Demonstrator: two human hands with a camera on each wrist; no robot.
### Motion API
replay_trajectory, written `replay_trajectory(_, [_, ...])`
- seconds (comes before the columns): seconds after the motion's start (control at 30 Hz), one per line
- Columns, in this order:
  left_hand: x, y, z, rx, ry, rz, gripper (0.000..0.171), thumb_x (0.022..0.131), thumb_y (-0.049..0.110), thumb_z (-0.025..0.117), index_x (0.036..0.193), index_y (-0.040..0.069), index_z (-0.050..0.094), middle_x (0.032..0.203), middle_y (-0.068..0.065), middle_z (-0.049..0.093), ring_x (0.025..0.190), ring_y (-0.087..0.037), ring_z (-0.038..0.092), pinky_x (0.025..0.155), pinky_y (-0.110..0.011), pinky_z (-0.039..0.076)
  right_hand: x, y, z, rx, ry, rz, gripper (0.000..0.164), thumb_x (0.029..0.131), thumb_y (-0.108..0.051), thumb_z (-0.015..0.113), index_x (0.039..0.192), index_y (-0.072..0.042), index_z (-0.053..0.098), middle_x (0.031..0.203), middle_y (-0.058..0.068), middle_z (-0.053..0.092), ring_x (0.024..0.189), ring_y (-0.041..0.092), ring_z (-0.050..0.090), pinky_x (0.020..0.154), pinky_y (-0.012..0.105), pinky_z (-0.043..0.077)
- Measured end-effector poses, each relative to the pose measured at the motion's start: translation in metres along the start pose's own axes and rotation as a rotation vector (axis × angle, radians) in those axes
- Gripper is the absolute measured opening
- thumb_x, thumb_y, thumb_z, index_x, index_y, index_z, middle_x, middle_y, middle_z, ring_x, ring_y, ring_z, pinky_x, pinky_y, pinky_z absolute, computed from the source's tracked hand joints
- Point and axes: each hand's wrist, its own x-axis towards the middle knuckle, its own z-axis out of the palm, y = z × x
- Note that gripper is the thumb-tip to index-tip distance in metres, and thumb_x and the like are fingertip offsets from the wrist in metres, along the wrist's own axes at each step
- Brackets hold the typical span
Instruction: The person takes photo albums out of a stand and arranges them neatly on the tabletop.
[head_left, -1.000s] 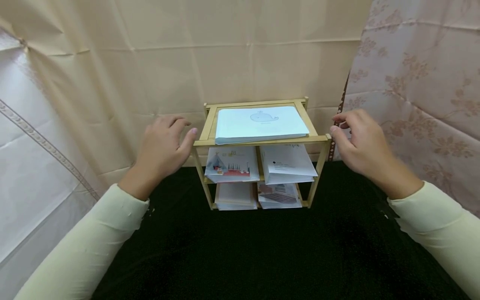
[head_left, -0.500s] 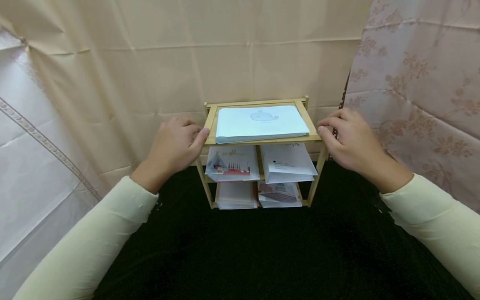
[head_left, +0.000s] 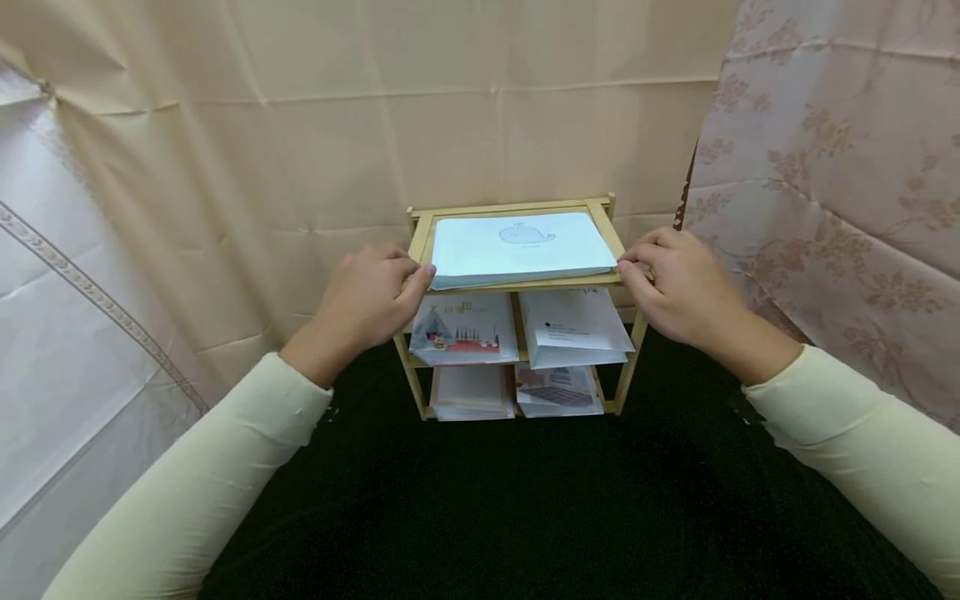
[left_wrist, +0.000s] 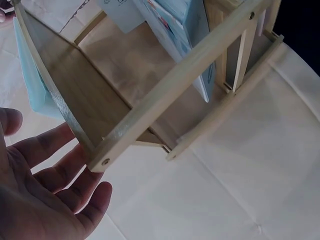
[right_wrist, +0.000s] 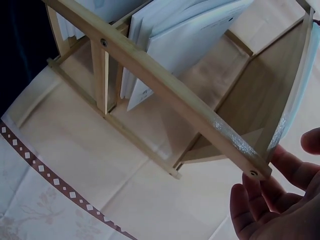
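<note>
Left hand (head_left: 370,296) and right hand (head_left: 681,287) have moved inward beside the whale booklet (head_left: 523,248), both relaxed, contact unclear

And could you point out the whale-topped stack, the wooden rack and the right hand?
Whale-topped stack (head_left: 523,250): head view, on its top face.
Wooden rack (left_wrist: 175,85): left wrist view, on a side post.
Right hand (head_left: 685,287): head view, on the back of the hand.

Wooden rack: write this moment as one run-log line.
wooden rack: upright | left hand: at top left corner | right hand: at top right corner | whale-printed stack: flat on top
</note>
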Motion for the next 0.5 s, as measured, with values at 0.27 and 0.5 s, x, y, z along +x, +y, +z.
replay_trajectory(0.27, [0.003,0.006,0.004,0.033,0.014,0.037,0.057,0.109,0.047,0.036,0.089,0.014,0.078,0.125,-0.009,0.073,0.121,-0.032,0.063,0.105,-0.056,0.047,0.003,-0.006,0.002,-0.010,-0.030,0.040,0.035,0.107,-0.027,0.051,0.107,-0.002,0.076,0.119,0.020,0.067,0.111,0.040,0.059,0.098,0.057,0.044])
replay_trajectory(0.5, [0.004,0.013,0.005,0.027,-0.012,0.017,0.054,0.109,0.047,0.041,0.073,0.015,0.066,0.125,-0.010,0.072,0.122,-0.032,0.062,0.107,-0.055,0.046,0.002,-0.012,0.002,0.028,-0.077,0.084,0.040,0.107,-0.029,0.052,0.114,0.004,0.074,0.124,0.025,0.064,0.117,0.041,0.054,0.101,0.058,0.039])
